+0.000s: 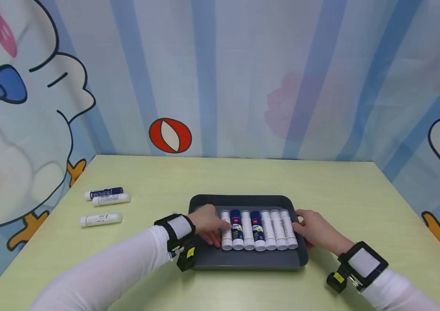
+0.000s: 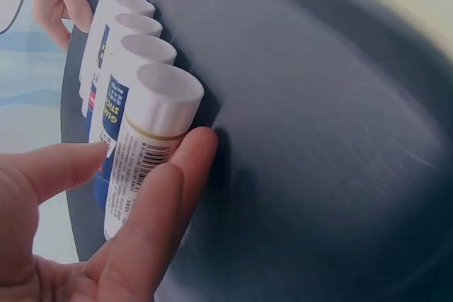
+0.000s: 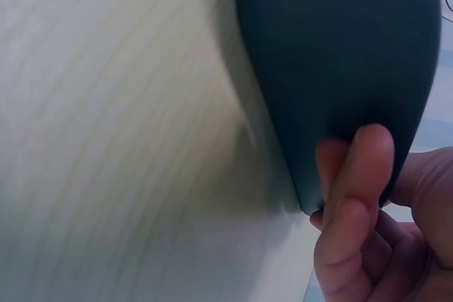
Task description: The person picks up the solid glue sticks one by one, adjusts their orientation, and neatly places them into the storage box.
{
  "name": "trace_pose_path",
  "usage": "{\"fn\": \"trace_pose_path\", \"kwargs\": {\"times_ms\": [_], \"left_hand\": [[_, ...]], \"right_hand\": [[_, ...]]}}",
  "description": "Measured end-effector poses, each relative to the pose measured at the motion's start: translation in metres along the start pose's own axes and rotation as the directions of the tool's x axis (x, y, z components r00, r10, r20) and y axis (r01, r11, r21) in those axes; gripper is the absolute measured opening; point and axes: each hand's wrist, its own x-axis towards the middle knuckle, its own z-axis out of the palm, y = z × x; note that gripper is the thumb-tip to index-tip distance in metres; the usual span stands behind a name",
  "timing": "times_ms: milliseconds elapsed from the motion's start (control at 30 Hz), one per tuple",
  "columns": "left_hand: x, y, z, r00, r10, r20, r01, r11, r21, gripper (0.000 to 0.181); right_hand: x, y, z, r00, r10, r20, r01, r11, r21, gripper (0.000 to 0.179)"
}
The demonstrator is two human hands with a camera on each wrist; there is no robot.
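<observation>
Lower centre of the frame, my left grip (image 1: 208,220) pinches the leftmost glue stick (image 1: 226,239), likely light, stiff and slick, best held mid-barrel, while my right grip (image 1: 318,227) clamps the tray (image 1: 245,261).

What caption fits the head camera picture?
Right hand holds a gray tray while left hand touches the row of seven glue sticks inside.

White sleeves (image 1: 115,268) — black straps (image 1: 172,239) (yellow-tagged cameras (image 1: 185,262)).
</observation>
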Motion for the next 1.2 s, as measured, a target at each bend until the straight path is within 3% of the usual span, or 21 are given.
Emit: {"fn": "trace_pose_path", "kwargs": {"times_ms": [533,833,1200], "left_hand": [[-0.0031,0.0013,-0.0029,0.999,0.053,-0.008,-0.051,0.993,0.107,0.025],[0.0006,-0.0004,-0.0026,0.999,0.047,-0.007,-0.046,0.991,0.126,0.027],[-0.008,0.0042,-0.006,0.997,0.07,-0.017,-0.066,0.985,0.162,0.031]], "right_hand": [[0.0007,-0.0011,-0.0004,1.0,0.001,-0.006,-0.001,1.0,-0.022,0.044],[0.0008,-0.0004,-0.0006,1.0,0.0,-0.005,0.0,1.0,-0.017,0.046],[0.0009,-0.0005,-0.0003,1.0,-0.005,-0.01,0.005,1.0,-0.027,0.046]]}}
